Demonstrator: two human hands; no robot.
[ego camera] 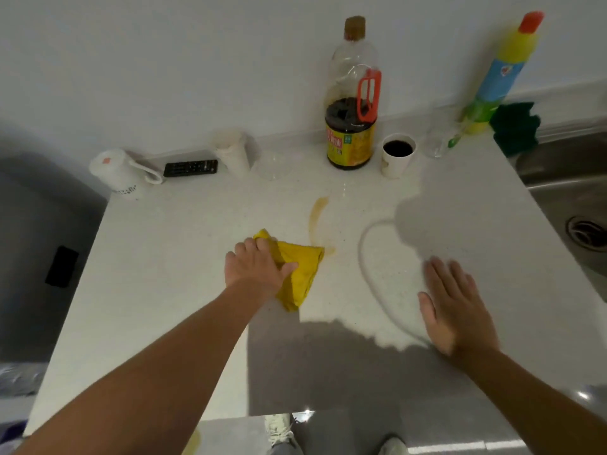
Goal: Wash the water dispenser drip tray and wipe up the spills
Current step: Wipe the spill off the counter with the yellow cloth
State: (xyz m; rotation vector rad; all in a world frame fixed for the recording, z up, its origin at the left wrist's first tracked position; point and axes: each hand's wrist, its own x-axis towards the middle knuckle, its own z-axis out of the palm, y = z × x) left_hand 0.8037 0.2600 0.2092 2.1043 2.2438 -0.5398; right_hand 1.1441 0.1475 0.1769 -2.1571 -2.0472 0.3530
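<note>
A: Listing item one: the left hand (259,267), fingers curled and thumb pressing down on the yellow cloth (297,274). It is bunching the cloth under the palm, probably so the pressure goes into the countertop (170,257) rather than sliding over it.

B: Noting where the cloth is lying?

A: It is sitting mid-counter, its far corner touching the lower end of the brown spill streak (317,221). I am judging that the streak is the target now being wiped.

B: Item two?

A: The right hand (455,307), lying flat with fingers spread wide, holding nothing. It is resting beside a clear watery ring (371,274), likely bracing the body while the other arm is working.

B: Recording the drip tray?

A: I am not finding it anywhere in view; whether it is washed I cannot tell. The sink (571,198) is lying at the right edge.

B: Background stock?

A: A soy sauce bottle (353,126) and a paper cup (398,156) of dark liquid are standing just beside each other at the back, well clear of the wiping. Both are looking like the likely source of the stain.
</note>
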